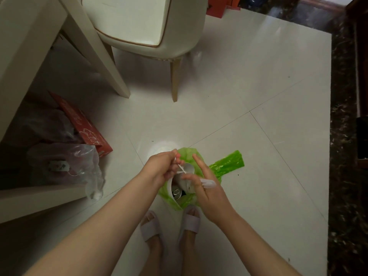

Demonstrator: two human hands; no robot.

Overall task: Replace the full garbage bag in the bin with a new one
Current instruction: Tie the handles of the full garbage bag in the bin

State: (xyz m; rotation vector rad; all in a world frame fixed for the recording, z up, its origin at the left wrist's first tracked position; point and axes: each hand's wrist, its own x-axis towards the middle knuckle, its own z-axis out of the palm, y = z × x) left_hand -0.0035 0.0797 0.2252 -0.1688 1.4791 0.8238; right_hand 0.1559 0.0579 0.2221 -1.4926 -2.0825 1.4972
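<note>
Head view, left hand fingers pinched on white drawstring, right hand fingers spread, over green garbage bag

Green bag contents mostly hidden by hands, bin unseen

Green garbage bag: translucent, crumpled, lying on the floor; mouth open; can and white scraps visible inside.
</note>
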